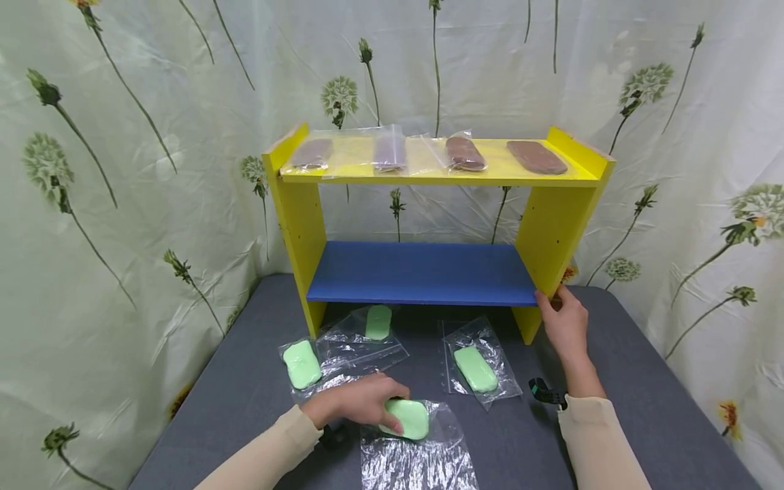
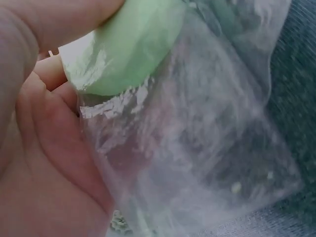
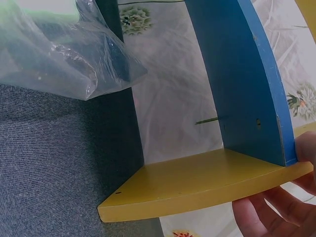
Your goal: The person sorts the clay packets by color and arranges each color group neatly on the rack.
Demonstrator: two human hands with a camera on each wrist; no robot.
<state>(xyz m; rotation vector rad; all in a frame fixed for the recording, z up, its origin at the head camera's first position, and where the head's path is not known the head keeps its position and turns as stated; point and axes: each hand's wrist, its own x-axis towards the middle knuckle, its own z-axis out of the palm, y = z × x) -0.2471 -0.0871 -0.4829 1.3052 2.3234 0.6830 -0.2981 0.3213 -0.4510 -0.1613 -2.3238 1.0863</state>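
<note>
My left hand (image 1: pixel 370 400) pinches a pale green, rounded bar in a clear plastic bag (image 1: pixel 409 419) near the table's front. In the left wrist view, thumb and fingers hold the green bar (image 2: pixel 133 49) by its edge, and the rest of the bag (image 2: pixel 197 133) hangs loose. With my right hand (image 1: pixel 565 323) I grip the right side panel of a yellow shelf unit (image 1: pixel 560 224), by the end of its blue shelf (image 1: pixel 422 272). The right wrist view shows the fingers (image 3: pixel 284 207) around the yellow panel (image 3: pixel 207 190), the thumb beside the blue board (image 3: pixel 247 94).
More bagged green bars lie on the dark table (image 1: pixel 233 408): one left (image 1: pixel 302 365), one under the unit (image 1: pixel 378 322), one right (image 1: pixel 476 369). On the yellow top rest two purplish bagged slabs (image 1: pixel 389 151) and two brown slabs (image 1: pixel 536 157). A flower-patterned curtain (image 1: pixel 153 102) hangs behind.
</note>
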